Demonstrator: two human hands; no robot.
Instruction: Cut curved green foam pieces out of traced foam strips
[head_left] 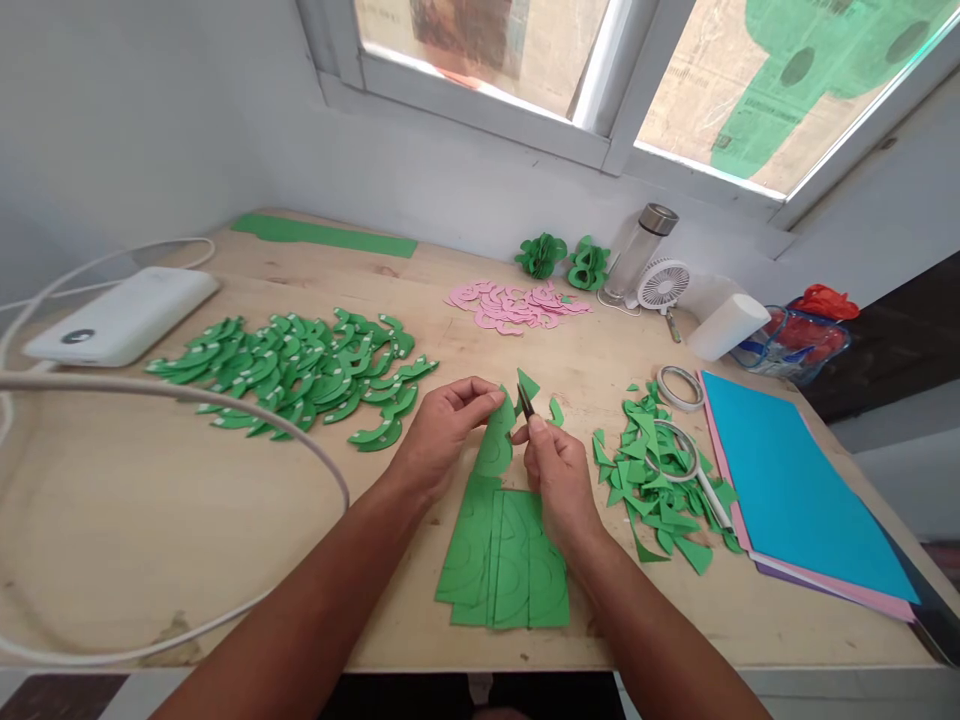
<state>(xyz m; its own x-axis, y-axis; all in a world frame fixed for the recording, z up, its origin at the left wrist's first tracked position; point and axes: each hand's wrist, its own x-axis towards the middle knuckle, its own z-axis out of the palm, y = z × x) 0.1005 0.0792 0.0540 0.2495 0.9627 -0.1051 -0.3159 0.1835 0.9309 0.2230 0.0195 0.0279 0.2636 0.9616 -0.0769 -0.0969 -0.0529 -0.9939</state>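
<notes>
My left hand (457, 420) pinches a green paper piece (495, 440) with a curved edge and drawn outlines. Close on its right, my right hand (556, 470) is closed around scissors (526, 402), whose dark blades point up and away from me. A pointed green offcut (529, 383) is at the blade tips; whether it is still joined to the paper I cannot tell. Below the hands lie overlapping green paper strips (510, 570) marked with curved lines. The scissor handles are mostly hidden by my right fingers.
Left lie a heap of green curved cutouts (300, 370), a white power bank (124, 315) and a looping cable (225, 400). Pink cutouts (517, 305) lie behind. Right are green scraps (652, 480) under a magnifying glass (705, 480), a tape roll (680, 387) and blue sheets (802, 490).
</notes>
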